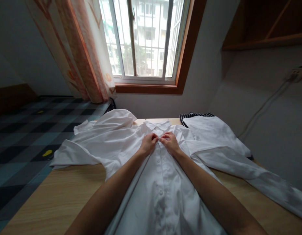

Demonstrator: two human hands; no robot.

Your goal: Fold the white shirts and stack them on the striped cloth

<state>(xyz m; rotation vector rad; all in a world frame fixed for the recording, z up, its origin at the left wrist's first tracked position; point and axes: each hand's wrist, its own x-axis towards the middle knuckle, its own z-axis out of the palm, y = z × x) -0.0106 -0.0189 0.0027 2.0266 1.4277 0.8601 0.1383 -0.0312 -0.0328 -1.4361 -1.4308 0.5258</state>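
Note:
A white button-up shirt (151, 192) lies front side up, its collar toward the window and its sleeves spread to both sides. Just below the collar, my left hand (149, 143) pinches the left edge of the button placket. Close beside it, my right hand (170, 142) pinches the placket from the other side, the fingertips of both hands almost meeting. Whatever button lies between the fingers is hidden. Farther down the front, several small buttons run along the placket, which is partly parted there.
Under the shirt is a light wooden table (67, 192). Folded white cloth (212, 130) lies at the back right, by a black striped cloth (197, 115). More white fabric (116, 117) is bunched at the back left. A checked bed (21, 140) stands left; a wooden shelf (266, 44) hangs upper right.

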